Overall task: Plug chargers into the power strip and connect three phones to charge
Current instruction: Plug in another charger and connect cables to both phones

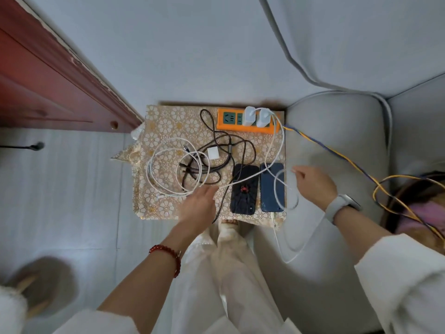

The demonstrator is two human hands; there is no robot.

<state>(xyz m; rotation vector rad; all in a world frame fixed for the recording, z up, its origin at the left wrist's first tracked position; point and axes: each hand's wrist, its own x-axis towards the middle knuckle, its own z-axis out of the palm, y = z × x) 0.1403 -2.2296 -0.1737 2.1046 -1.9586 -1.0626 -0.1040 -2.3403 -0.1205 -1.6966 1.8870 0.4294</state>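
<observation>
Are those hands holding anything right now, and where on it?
The right hand pinches a white cable along its loop, not at a plug. The left hand looks open, holding nothing.

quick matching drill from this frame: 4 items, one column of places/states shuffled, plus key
Items:
1. power strip
2. spider phone
3. loose charger
4. right hand

States:
A. lies unplugged among the cables
B. holds a white cable
C. at the table's far edge, two chargers plugged in
D. left of the blue phone, face down

Pairs: 1-C, 2-D, 3-A, 4-B
</observation>
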